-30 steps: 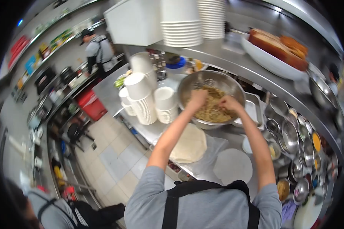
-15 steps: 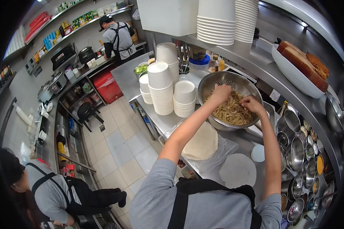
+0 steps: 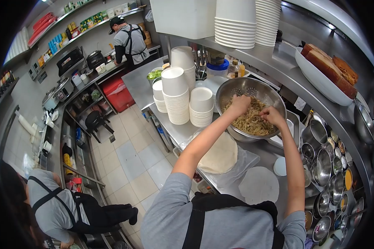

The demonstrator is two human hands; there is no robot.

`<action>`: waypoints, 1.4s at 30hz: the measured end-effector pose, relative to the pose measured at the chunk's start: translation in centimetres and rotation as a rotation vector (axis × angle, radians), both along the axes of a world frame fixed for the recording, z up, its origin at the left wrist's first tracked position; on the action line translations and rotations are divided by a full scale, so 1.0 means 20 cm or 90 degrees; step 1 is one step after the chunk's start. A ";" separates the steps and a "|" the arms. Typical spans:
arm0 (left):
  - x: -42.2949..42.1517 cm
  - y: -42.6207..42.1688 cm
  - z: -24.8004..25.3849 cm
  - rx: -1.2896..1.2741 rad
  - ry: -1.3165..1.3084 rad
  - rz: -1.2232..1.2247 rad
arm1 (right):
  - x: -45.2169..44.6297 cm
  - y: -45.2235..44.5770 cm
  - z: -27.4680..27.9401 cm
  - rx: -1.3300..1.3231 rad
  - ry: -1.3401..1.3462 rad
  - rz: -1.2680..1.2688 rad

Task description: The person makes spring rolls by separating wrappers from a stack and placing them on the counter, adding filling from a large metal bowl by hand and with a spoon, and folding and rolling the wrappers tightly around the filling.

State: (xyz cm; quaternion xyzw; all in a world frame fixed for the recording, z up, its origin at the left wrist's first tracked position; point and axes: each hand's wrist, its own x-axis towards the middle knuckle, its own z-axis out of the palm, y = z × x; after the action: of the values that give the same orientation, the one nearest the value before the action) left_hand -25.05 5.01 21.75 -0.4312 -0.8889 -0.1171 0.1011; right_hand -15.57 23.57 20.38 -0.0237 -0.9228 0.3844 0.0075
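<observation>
Steel bowl (image 3: 270, 93) holds brown strands (image 3: 251, 122); hands (image 3: 239, 104) (image 3: 273, 116) inside, grip impossible to tell; white dish (image 3: 318, 86) holds browned slabs (image 3: 327, 66).

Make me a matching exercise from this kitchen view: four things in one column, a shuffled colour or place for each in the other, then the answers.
1. wearer's left hand
2. floor bin
3. stool
4. container lid

A. black
B. inside the metal bowl
C. blue
D. red

Pairs: 1-B, 2-D, 3-A, 4-C
</observation>
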 end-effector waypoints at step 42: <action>0.01 0.01 0.08 -0.071 -0.068 -0.031 | 0.05 0.04 0.02 0.012 0.024 0.066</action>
State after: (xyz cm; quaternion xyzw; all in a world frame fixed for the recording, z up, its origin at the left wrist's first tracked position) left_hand -24.93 5.12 23.31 -0.4511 -0.8873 -0.0926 0.0262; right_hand -14.61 24.38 20.82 0.0319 -0.9262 0.3757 0.0053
